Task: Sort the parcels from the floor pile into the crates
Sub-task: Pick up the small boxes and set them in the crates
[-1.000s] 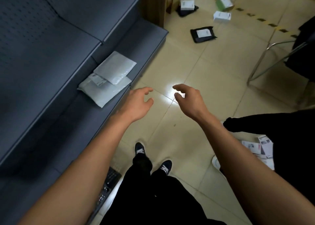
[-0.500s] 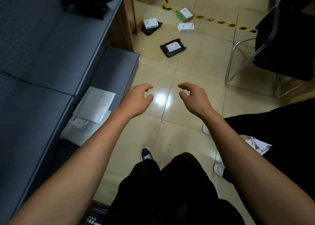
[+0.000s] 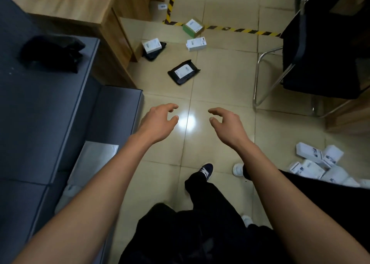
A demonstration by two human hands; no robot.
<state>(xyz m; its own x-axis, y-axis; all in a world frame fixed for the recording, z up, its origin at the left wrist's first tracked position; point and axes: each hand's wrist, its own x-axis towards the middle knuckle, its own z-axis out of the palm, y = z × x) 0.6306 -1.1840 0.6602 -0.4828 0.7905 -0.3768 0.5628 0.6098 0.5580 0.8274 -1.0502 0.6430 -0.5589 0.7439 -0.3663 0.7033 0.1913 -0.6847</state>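
The view has swung forward since 0.5 s ago. The left hand (image 3: 158, 118) and right hand (image 3: 227, 120) hover loosely curled, empty; the flat black plastic mailer (image 3: 183, 71) lies ahead on the tile floor (image 3: 226, 79), between them, long axis slanting up-right.

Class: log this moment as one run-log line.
left hand: open, empty | right hand: open, empty | nearest: black parcel on floor

One wide-angle view, from the person's head, looks forward and steeply down. Both bare forearms reach out from the bottom corners toward the frame's middle, close to the lens. The tiled floor (image 3: 226, 79) fills the centre and top; shelves (image 3: 50, 107) run along the left edge, and a chair (image 3: 320, 49) stands at the upper right. Straight lines bow near the edges.
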